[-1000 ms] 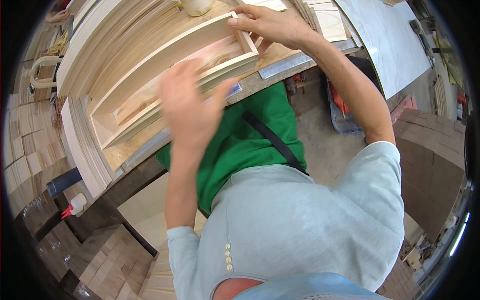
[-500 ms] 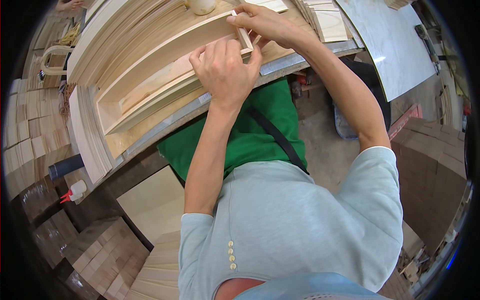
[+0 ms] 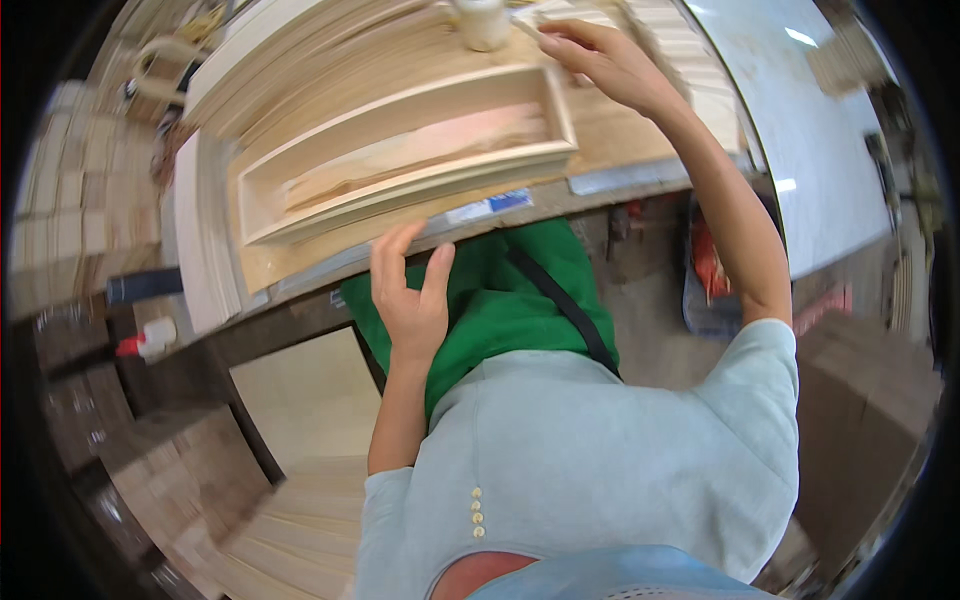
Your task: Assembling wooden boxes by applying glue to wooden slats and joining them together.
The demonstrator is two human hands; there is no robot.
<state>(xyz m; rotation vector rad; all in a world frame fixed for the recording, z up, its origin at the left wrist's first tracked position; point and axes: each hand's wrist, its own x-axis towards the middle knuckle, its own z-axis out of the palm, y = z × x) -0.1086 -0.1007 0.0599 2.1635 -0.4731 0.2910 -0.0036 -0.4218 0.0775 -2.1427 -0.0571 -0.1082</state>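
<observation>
A long, shallow box of pale wood [image 3: 400, 185] lies on the workbench [image 3: 610, 135] in front of me. My left hand [image 3: 410, 295] hangs open just below the bench's front edge, over my green apron [image 3: 500, 290], holding nothing. My right hand [image 3: 605, 65] reaches past the box's far right corner, its fingertips on a pale wooden strip [image 3: 560, 14] beside a white bottle [image 3: 483, 20]. Motion blur hides whether it grips the strip.
Stacked pale boards [image 3: 205, 240] lie along the bench's left end. A small white bottle with a red cap [image 3: 148, 338] sits lower left. A metal strip [image 3: 625, 177] lies at the bench edge. A white tabletop [image 3: 800, 120] stands to the right, a pale panel [image 3: 300, 400] under the bench.
My left hand has come off the box and dropped below the bench edge, open. My right hand has left the box's corner and moved farther back toward the strip.
</observation>
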